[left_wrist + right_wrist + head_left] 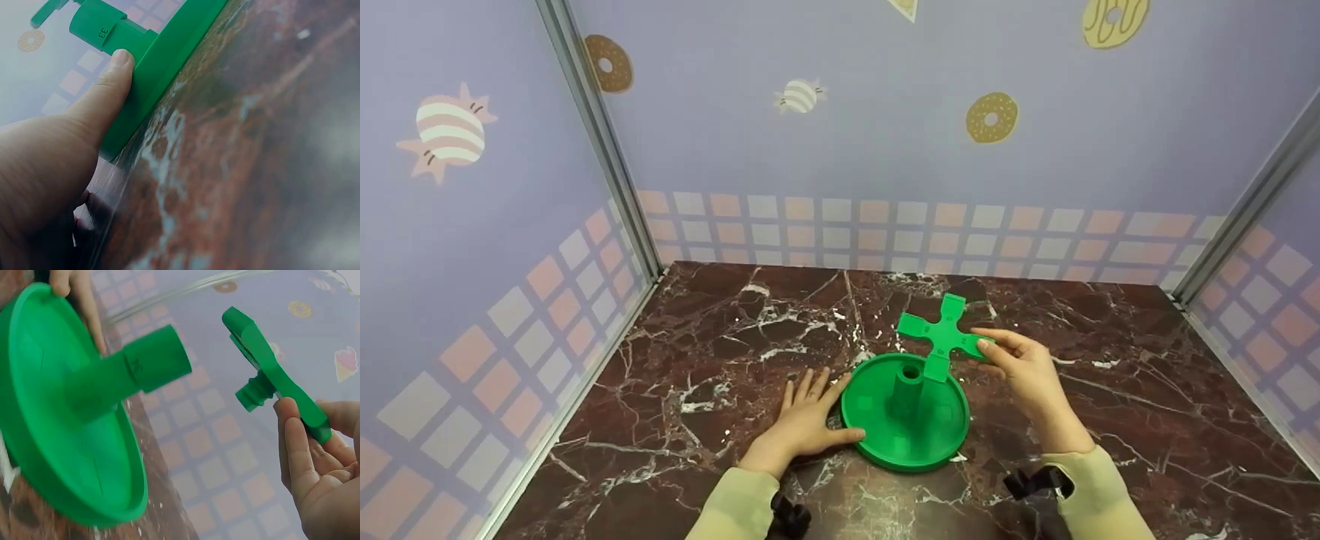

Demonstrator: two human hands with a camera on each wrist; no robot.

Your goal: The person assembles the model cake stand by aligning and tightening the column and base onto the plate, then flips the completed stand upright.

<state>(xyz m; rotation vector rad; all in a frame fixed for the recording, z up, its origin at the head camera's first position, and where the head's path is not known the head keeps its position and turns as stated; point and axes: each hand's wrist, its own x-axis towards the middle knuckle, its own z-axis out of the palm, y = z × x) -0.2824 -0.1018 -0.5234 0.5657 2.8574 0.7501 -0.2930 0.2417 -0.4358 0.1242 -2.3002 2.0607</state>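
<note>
A round green tray (870, 442) with a raised rim lies on the marble-patterned table. From its middle rises a hollow green post (908, 390), open at the top and marked with small figures in the left wrist view. My left hand (806, 424) rests at the tray's left rim, fingers spread, thumb over the edge. My right hand (1027, 371) pinches one arm of a green cross-shaped piece (944, 337) between thumb and fingers. The cross hangs above the tray, right of the post. In the right wrist view a short threaded stub (254, 391) sticks out from its underside, apart from the post.
The dark red marbled tabletop (720, 390) extends around the tray. Lilac panels (885, 165) with printed sweets and checks stand behind and at both sides, joined by metal corner posts (607, 142). Black straps (1039, 482) sit at the wrists.
</note>
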